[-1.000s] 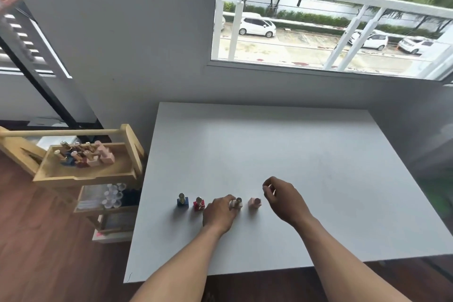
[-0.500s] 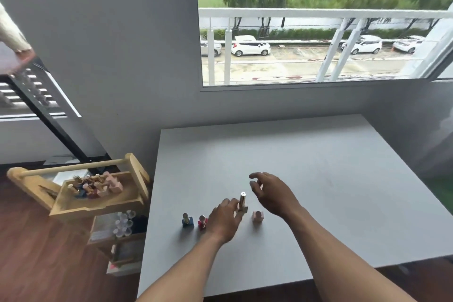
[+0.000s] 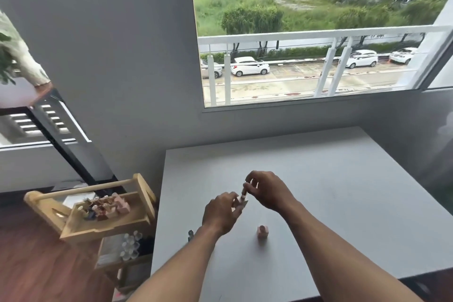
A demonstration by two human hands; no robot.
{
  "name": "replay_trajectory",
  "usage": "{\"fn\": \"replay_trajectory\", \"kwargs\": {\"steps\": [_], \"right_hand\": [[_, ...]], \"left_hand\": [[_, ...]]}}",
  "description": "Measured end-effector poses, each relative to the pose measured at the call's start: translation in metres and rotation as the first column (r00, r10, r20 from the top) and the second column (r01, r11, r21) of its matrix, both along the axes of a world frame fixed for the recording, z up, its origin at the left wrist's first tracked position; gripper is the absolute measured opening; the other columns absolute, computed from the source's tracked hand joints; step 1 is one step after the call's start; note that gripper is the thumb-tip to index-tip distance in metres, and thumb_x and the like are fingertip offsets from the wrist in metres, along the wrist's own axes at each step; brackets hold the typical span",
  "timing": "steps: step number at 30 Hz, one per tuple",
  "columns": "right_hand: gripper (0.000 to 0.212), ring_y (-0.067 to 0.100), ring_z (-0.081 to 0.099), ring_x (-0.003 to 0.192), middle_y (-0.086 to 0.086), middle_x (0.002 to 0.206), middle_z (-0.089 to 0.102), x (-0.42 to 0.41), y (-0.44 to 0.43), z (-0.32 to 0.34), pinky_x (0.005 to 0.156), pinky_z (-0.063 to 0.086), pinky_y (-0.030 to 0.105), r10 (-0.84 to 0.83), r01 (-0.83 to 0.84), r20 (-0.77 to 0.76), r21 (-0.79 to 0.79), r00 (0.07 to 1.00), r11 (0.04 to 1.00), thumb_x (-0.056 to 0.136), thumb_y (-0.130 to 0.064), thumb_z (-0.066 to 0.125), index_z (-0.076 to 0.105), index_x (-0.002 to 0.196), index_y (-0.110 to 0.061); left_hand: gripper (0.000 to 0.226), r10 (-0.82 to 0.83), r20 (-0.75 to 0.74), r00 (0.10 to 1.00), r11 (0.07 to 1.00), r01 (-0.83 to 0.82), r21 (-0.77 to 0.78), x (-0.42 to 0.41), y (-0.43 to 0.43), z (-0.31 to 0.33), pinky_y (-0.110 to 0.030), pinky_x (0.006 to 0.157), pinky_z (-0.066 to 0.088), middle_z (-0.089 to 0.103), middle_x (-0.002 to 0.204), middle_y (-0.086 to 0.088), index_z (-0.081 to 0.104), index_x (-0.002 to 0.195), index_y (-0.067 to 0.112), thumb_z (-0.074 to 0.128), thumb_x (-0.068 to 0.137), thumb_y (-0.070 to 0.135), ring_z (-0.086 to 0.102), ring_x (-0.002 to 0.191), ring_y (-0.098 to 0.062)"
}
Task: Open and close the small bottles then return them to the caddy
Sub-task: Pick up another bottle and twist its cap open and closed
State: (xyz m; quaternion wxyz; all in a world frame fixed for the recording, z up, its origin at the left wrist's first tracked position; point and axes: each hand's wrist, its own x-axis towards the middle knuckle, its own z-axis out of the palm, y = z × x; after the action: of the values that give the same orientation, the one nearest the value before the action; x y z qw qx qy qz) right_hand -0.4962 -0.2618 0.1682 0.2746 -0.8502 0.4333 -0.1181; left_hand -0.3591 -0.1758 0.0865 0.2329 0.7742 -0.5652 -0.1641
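Observation:
My left hand (image 3: 220, 213) holds a small pale bottle (image 3: 241, 201) by its body, lifted above the white table (image 3: 318, 191). My right hand (image 3: 267, 191) pinches the bottle's long cap (image 3: 245, 191) from above. A small pink bottle (image 3: 262, 231) stands on the table just below my hands. Another bottle's top (image 3: 190, 233) peeks out beside my left forearm; the rest is hidden. The wooden caddy (image 3: 103, 228) with a handle sits left of the table and holds several small bottles (image 3: 105, 207).
Under the caddy a low shelf holds several small clear jars (image 3: 130, 245). A grey wall and a large window rise behind the table. Dark wooden floor lies to the left. A black shelf frame (image 3: 61, 135) stands at far left.
My left hand lifted the pale bottle off the table and raised it. My right hand closed on its cap. The camera tilted up, showing more window.

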Motion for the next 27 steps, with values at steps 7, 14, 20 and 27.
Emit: {"fn": "replay_trajectory", "kwargs": {"steps": [7,14,20,27], "right_hand": [[0.01,0.001,0.055,0.064,-0.019,0.068,0.064,0.004,-0.009,0.011,0.062,0.047,0.026,0.02,-0.018,-0.037,0.056,0.999,0.998,0.09,-0.021,0.056,0.065,0.093,-0.019],[0.007,-0.009,0.057,0.056,-0.024,0.061,0.062,0.008,-0.011,0.007,0.049,0.036,0.011,0.013,-0.014,0.008,0.098,1.0,0.995,0.086,-0.019,0.06,0.066,0.087,-0.022],[0.011,-0.003,0.057,0.062,-0.021,0.069,0.061,0.013,-0.01,0.002,0.051,0.038,0.011,0.009,-0.012,0.022,0.105,1.0,0.994,0.084,-0.022,0.061,0.068,0.092,-0.02],[0.009,-0.006,0.056,0.055,-0.021,0.062,0.06,0.013,-0.009,-0.001,0.045,0.038,0.008,-0.007,-0.001,0.072,0.116,0.997,0.993,0.084,-0.019,0.061,0.068,0.089,-0.019]], "left_hand": [[0.029,0.038,-0.059,0.998,0.999,-0.039,-0.011,0.006,0.007,-0.007,-0.03,0.073,0.048,0.064,0.092,0.013,0.064,0.098,0.032,0.052,0.089,0.057,0.061,0.086,-0.012],[0.03,0.064,-0.072,0.995,0.997,-0.067,-0.028,0.009,0.009,-0.007,-0.032,0.074,0.05,0.065,0.093,0.012,0.064,0.099,0.031,0.052,0.089,0.056,0.062,0.087,-0.014],[0.033,0.101,-0.029,0.994,0.995,-0.101,-0.003,0.012,0.01,-0.011,-0.033,0.073,0.048,0.065,0.096,0.008,0.063,0.098,0.027,0.05,0.09,0.056,0.062,0.089,-0.02],[0.033,0.132,-0.012,0.991,0.991,-0.132,0.019,0.013,0.01,-0.014,-0.034,0.073,0.049,0.065,0.096,0.007,0.063,0.096,0.026,0.049,0.09,0.055,0.062,0.089,-0.021]]}}
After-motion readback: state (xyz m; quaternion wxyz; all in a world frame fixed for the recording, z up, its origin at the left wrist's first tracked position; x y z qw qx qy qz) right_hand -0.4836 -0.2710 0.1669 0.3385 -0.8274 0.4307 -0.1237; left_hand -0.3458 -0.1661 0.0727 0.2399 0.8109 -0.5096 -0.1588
